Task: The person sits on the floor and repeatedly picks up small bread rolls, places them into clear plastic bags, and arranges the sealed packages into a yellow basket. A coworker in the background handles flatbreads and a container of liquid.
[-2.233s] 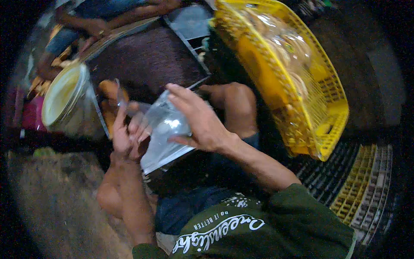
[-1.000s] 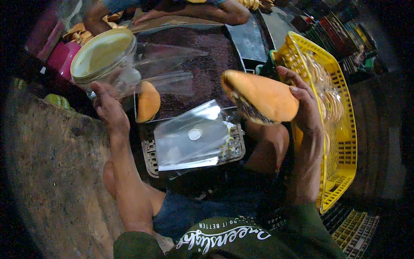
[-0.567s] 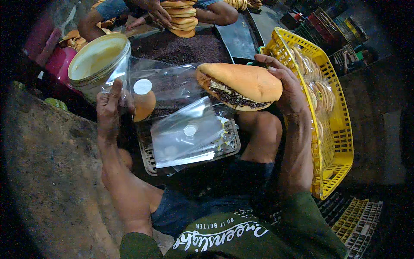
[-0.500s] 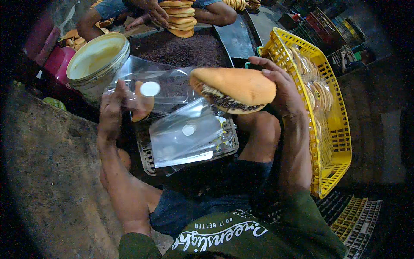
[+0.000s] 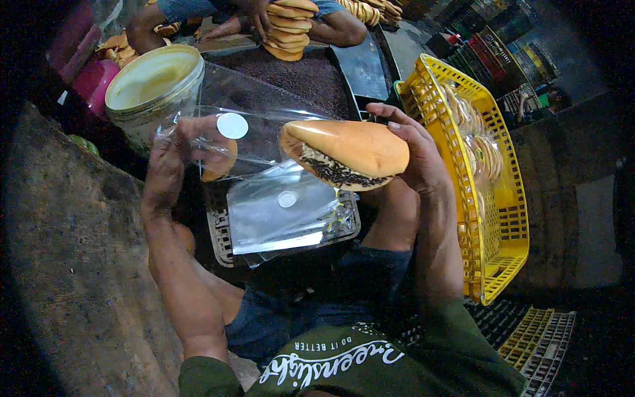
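My right hand (image 5: 421,147) grips a folded bread bun (image 5: 357,149) by its right end. Dark sprinkles and a pale filling show along its open lower edge. My left hand (image 5: 173,149) pinches the left end of a clear plastic bag (image 5: 264,126) bearing a white round sticker (image 5: 232,125). The bun's left end overlaps the bag's right part; whether it is inside the mouth, I cannot tell. Another piece of bread (image 5: 221,162) shows beside my left fingers, partly behind the bag. Below lies a stack of clear bags (image 5: 281,215) on a crate (image 5: 221,241).
A yellow crate (image 5: 512,228) of bagged breads (image 5: 486,155) stands at my right. A pale bucket (image 5: 149,83) is at the left, beside a tray of dark granules (image 5: 297,79). Across from me, another person's hand (image 5: 260,20) touches a stack of breads (image 5: 289,33).
The bun in my right hand has shifted slightly left and down, with its tip further over the bag. My left hand still holds the bag.
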`<state>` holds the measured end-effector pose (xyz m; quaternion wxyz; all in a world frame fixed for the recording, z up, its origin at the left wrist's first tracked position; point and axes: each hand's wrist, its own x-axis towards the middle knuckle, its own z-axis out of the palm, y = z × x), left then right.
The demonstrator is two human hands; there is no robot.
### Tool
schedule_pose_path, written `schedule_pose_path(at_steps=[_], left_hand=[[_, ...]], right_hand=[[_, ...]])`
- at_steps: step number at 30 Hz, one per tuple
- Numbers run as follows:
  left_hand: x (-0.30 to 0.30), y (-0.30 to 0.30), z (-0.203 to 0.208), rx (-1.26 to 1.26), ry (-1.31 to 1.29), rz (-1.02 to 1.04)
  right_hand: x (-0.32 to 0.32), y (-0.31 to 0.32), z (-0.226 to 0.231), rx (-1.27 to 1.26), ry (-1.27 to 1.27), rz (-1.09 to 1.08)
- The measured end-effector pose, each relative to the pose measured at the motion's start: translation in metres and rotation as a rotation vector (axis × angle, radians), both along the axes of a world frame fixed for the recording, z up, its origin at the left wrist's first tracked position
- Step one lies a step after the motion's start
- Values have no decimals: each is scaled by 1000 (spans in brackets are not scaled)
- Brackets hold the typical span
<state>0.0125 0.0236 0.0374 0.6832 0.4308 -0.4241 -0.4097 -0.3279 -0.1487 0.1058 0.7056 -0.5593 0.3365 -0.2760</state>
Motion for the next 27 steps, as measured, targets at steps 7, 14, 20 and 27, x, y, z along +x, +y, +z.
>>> schedule_pose_path(at_steps=[7,14,20,27], left_hand=[[-9,-19,-5,161,147,279],[-19,-16,12,402,-120,96],[-81,-42,4,-11,196,29],[-110,-46,-23,57,528,298]], right_hand=[[4,7,8,-32,-61,-95],[-3,3,0,-112,120,-41],[18,23,-2,-186,122,-107],[57,58,-22,-825,59,-163]])
